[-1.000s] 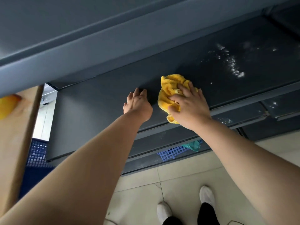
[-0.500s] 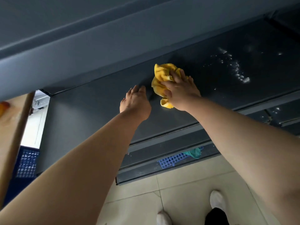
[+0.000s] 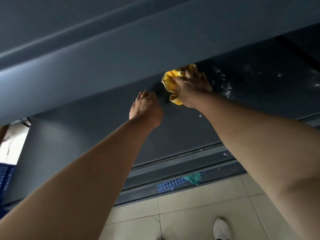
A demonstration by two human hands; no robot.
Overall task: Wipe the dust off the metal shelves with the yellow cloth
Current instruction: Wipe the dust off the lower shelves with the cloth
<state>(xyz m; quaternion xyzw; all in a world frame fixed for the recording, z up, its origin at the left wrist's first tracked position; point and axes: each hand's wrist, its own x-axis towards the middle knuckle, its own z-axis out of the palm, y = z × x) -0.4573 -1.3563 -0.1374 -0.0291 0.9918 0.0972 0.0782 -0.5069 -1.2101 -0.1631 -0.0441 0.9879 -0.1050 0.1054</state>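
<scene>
Because the front lip of the upper shelf [image 3: 121, 58] fills the top of your view, it hides the back of the shelf [image 3: 86, 135] below it, and the far edge of the yellow cloth [image 3: 170, 80] slips out of sight under that lip. Your two bare forearms cross most of the lower picture and cover much of the shelf front and the tiled floor [image 3: 199, 213]. A blue crate [image 3: 5, 179] is cut off at the left edge. Your right hand [image 3: 192, 87] grips the bunched cloth and presses it to the shelf, thumb tucked into the folds, fingers spread over the top. The cloth sticks out to the left of that hand and below the thumb. Your left hand [image 3: 147, 108] holds nothing. It rests on the shelf just left of the cloth, near it but apart, fingers reaching forward, their tips blurred. White dust [image 3: 228, 89] speckles the dark surface right of your right hand. Lower down lie a perforated blue strip [image 3: 168, 185] and a teal rag [image 3: 193, 178], touching. One white shoe [image 3: 220, 228] is cut off by the bottom edge.
</scene>
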